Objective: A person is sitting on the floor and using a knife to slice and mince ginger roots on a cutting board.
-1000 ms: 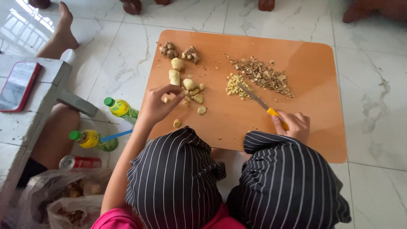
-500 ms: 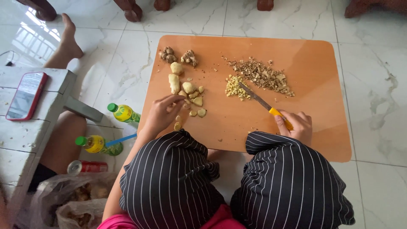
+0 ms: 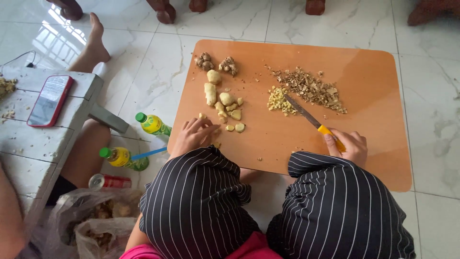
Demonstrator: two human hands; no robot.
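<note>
1. Two hands work over a large orange rounded-corner cutting board [image 3: 373, 96] that lies on the white marble floor [image 3: 431, 120].
2. At about five o'clock on the board, the right hand [image 3: 347, 146] is clamped around the yellow handle of a thin-bladed knife [image 3: 306, 114], whose tip rests at a small heap of finely chopped pale ginger [image 3: 278, 100].
3. At about seven o'clock, the left hand [image 3: 194, 136] pinches at a small peeled ginger piece [image 3: 211, 128] with curled fingers; whether it grips the piece I cannot tell.
4. Done, judging by the piles: the chopped heap and brown peelings [image 3: 311, 88] at twelve o'clock.
5. Left to cut: peeled pale ginger chunks [image 3: 223, 103] and two knobbly unpeeled pieces [image 3: 215, 62] at ten o'clock.
</note>
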